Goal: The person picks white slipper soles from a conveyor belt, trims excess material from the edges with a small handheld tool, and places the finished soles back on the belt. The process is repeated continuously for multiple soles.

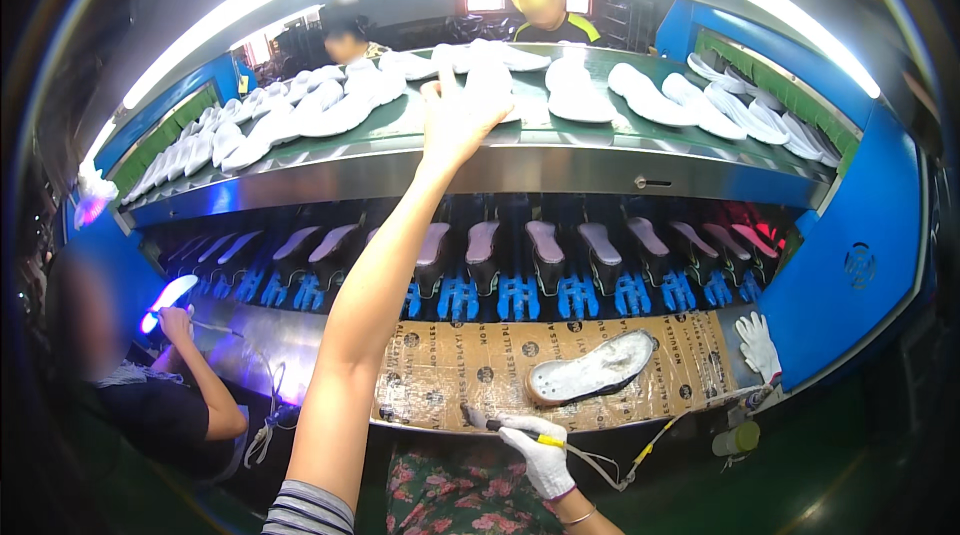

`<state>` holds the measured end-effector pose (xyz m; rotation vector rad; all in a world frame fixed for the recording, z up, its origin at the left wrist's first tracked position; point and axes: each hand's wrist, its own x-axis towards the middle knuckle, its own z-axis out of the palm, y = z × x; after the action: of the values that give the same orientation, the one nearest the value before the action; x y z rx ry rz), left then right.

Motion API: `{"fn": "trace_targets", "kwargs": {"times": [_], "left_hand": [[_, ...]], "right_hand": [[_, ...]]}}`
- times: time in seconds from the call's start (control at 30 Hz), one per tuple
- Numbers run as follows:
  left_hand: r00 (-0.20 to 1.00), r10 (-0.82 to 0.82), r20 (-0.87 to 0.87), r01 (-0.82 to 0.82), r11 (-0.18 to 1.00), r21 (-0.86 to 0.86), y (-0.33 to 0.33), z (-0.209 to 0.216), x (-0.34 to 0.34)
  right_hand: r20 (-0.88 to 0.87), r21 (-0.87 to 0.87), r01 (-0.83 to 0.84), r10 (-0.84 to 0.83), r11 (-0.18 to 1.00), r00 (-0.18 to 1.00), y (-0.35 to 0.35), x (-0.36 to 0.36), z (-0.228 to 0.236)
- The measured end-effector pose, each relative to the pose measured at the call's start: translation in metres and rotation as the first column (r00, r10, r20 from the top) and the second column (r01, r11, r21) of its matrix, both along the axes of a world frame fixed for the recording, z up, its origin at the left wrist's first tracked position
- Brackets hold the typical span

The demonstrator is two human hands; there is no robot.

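My bare left arm stretches up to the green conveyor belt (540,135). There my left hand (462,125) reaches over a white shoe sole (490,80), its fingers along the left side and thumb at the near right edge; it appears to grip it. My right hand (540,455), in a white glove, is closed round a brush (500,425) with a thin hose trailing to the right. The brush tip is over the front edge of the cardboard-covered bench (430,365). On the cardboard lies a shoe-shaped piece (595,370) with a whitish upper face and tan edge.
Several white soles (650,95) line the belt. Below it hang several shoes on blue clamps (520,295). A white glove (758,345) and a yellow-green container (736,438) are at the right. A co-worker's hand (178,325) holds a sole at left; two people are beyond the belt.
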<state>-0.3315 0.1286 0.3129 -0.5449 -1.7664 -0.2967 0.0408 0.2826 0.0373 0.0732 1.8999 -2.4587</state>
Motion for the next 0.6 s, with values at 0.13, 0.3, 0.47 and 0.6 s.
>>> {"fn": "trace_targets", "kwargs": {"times": [0.13,0.3,0.47,0.6], "left_hand": [[0.976,0.187,-0.106,-0.208,0.951,-0.230,-0.004,0.005,-0.033],[0.991,0.019,0.130,-0.014,0.999,-0.040,-0.025,0.007,-0.018],[0.789,0.612,0.058,-0.596,0.784,-0.170,-0.169,0.026,-0.009],[0.792,0.537,0.289,-0.489,0.843,-0.224,-0.274,0.027,0.049]], "right_hand": [[0.017,-0.051,-0.007,0.008,0.999,1.000,-0.003,0.003,0.005],[0.056,-0.072,0.040,-0.036,0.997,0.998,0.003,0.003,-0.007],[0.039,-0.053,0.046,-0.044,0.998,0.998,-0.009,0.003,-0.003],[0.006,-0.027,-0.045,0.045,0.999,0.999,-0.029,0.001,-0.003]]}}
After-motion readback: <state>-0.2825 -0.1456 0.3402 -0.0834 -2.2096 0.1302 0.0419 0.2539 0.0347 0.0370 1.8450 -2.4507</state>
